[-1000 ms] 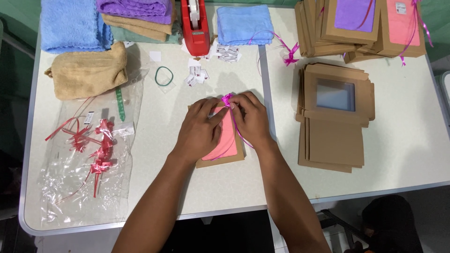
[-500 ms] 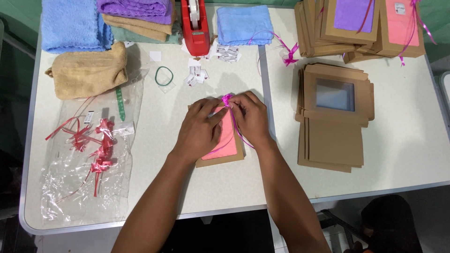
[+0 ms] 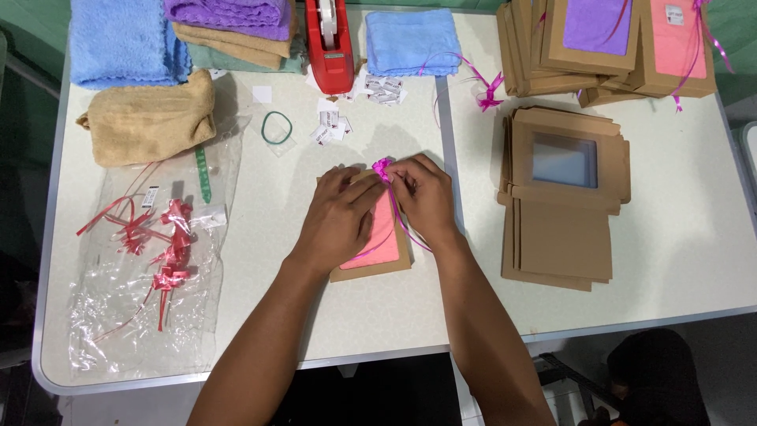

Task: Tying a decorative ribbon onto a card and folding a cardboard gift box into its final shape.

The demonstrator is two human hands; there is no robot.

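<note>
ok, both hands, left hand [image 3: 337, 223] and right hand [image 3: 426, 199], pinch a glossy magenta ribbon bow [image 3: 382, 168] on a flat kraft box [image 3: 378, 260]; stacked kraft boxes [image 3: 561, 229] just right.

Gift-packing workshop — stacked kraft window boxes [image 3: 564, 201], folded towels [image 3: 126, 39], tape dispenser [image 3: 330, 39].

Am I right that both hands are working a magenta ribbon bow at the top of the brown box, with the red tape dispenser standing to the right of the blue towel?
Not quite: the head view shows the red tape dispenser left of the blue towel. The rest holds: the left hand and right hand work the magenta ribbon bow atop the brown box.
</note>
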